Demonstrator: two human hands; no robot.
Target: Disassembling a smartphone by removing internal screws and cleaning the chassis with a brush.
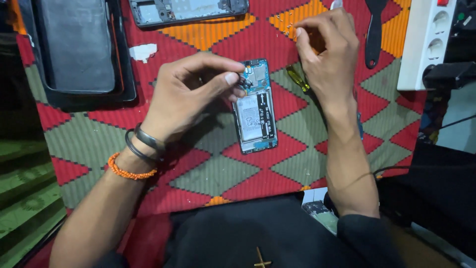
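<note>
An opened phone lies back-up on a patterned red, grey and orange cloth, its battery and blue circuit board exposed. My left hand pinches a small dark part at the phone's upper left corner. My right hand reaches past the phone's top right, fingertips pinched over tiny specks on the cloth that look like screws; I cannot tell if it holds one. A yellow-handled screwdriver lies partly under that hand.
A dark phone back cover sits on a black tray at top left. Another phone frame lies at the top edge. A black spudger and a white power strip are at top right. A white scrap lies near the tray.
</note>
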